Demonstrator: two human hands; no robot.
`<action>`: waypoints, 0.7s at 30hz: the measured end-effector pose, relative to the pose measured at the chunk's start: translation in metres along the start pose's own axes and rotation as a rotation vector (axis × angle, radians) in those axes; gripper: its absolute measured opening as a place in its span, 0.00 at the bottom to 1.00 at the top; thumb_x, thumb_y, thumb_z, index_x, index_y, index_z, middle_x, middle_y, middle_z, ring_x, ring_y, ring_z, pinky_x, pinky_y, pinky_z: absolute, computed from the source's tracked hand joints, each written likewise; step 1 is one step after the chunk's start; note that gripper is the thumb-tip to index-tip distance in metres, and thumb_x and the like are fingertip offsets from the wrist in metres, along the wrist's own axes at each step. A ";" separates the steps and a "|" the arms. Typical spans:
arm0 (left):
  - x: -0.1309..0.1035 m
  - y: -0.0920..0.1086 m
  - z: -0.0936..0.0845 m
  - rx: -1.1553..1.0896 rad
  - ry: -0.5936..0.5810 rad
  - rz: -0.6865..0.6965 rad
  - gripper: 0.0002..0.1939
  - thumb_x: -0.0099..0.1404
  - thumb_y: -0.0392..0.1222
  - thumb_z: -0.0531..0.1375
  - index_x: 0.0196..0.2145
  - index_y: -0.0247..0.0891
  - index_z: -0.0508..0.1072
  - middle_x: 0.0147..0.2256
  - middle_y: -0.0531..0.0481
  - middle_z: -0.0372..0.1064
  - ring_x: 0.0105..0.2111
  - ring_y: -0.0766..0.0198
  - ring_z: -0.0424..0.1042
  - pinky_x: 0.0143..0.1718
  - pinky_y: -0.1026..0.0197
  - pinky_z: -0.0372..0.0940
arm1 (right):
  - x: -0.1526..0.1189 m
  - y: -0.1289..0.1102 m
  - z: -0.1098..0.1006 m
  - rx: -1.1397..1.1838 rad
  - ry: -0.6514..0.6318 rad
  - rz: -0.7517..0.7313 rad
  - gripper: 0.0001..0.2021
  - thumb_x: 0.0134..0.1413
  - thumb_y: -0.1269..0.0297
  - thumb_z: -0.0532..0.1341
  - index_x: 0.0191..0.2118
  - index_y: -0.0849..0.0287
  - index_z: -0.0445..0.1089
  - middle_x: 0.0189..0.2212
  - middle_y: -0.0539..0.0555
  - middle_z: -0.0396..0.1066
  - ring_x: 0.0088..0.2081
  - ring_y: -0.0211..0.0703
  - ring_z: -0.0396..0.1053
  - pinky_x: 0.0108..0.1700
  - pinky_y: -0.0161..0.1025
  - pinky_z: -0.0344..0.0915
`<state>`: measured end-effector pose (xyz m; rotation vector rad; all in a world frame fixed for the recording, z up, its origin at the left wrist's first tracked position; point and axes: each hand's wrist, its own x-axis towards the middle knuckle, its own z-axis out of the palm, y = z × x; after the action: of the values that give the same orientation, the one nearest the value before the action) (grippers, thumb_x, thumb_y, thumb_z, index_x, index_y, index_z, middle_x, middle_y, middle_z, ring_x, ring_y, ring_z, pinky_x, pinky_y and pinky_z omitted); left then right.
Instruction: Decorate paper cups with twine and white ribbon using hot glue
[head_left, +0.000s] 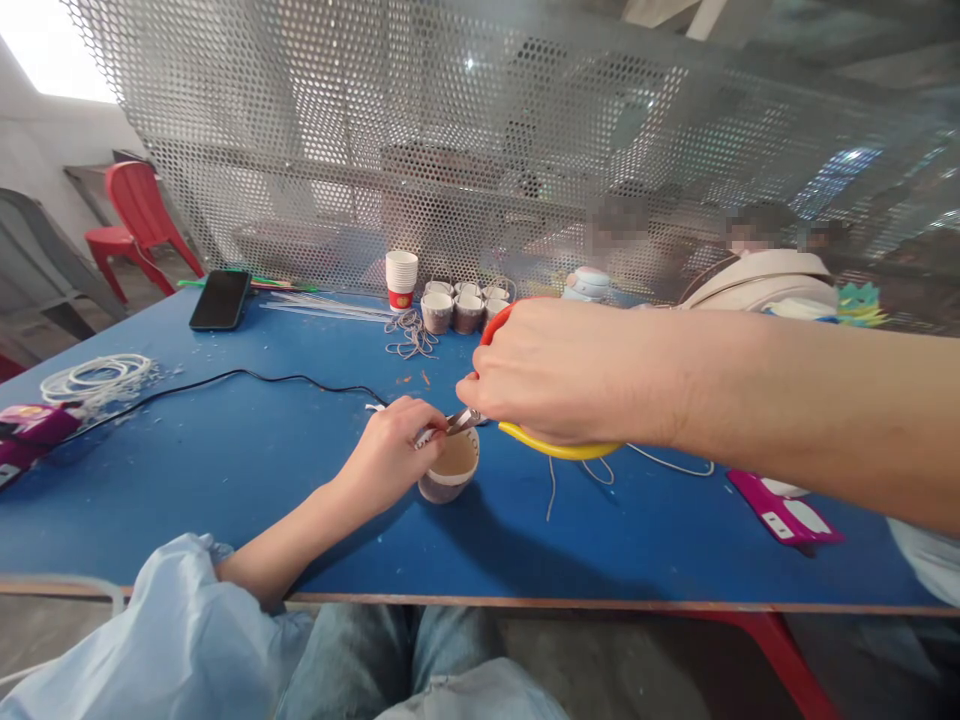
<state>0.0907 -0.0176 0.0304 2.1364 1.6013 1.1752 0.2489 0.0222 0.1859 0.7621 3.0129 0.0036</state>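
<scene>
A small cup with a white rim and a brownish outside stands near the middle of the blue table. My left hand is closed in a pinch at its far left rim; the fingertips hide exactly what is between them. My right hand grips a pair of scissors with red and yellow handles. The metal blades point left over the far rim, close to my left fingertips. Whether the blades touch the cup or a thread there, I cannot tell. Thin grey cord lies on the table below my right hand.
Behind are stacked paper cups, several wrapped cups and tangled cord. A phone and white coil lie left. A black cable crosses the table. Purple power strips lie at both sides. A perforated metal screen stands behind.
</scene>
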 end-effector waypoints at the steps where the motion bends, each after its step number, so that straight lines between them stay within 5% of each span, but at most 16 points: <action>1: 0.000 0.000 0.000 -0.001 0.001 0.002 0.10 0.56 0.27 0.57 0.29 0.38 0.74 0.29 0.51 0.73 0.30 0.64 0.70 0.31 0.64 0.63 | 0.001 -0.004 -0.001 -0.049 -0.026 0.004 0.18 0.58 0.68 0.62 0.17 0.60 0.63 0.21 0.46 0.72 0.40 0.39 0.72 0.38 0.36 0.60; 10: 0.000 -0.004 0.004 -0.001 0.067 0.071 0.10 0.55 0.24 0.57 0.26 0.37 0.72 0.25 0.54 0.69 0.25 0.67 0.66 0.28 0.66 0.60 | 0.008 -0.025 -0.016 -0.751 -0.401 -0.168 0.07 0.53 0.78 0.61 0.33 0.59 0.73 0.25 0.52 0.74 0.32 0.46 0.71 0.30 0.41 0.55; 21: 0.000 -0.006 0.003 0.018 0.081 0.130 0.10 0.55 0.24 0.57 0.28 0.37 0.73 0.27 0.53 0.71 0.28 0.66 0.68 0.30 0.65 0.62 | 0.007 -0.026 -0.020 -0.880 -0.414 -0.173 0.07 0.55 0.76 0.59 0.35 0.57 0.72 0.24 0.50 0.71 0.28 0.42 0.67 0.29 0.42 0.51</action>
<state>0.0888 -0.0143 0.0246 2.2620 1.5307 1.3064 0.2301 0.0029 0.2056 0.3394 2.2970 0.9513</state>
